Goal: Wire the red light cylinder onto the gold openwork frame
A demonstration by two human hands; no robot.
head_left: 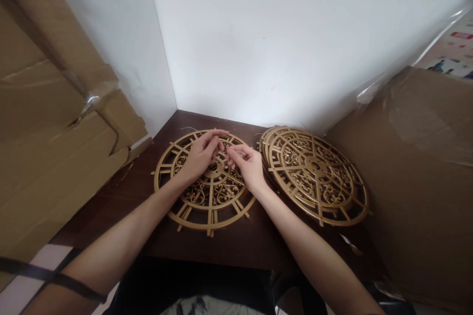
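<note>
Over the gold disc (211, 194), toward one o'clock, my right hand (247, 160) pinches something tiny (226, 148) — my left hand (204, 151) curls, its hold unclear — steady, light touch should help.

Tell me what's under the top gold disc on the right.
Edges of similar gold discs show left of the top disc; the rest is mostly covered, so I can't count them.

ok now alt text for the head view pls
A person's left hand and right hand are close together over a gold openwork disc on a dark table; anything they hold is too small to make out. A stack of similar discs lies to the right, with cardboard on both sides and a white wall behind.
</note>
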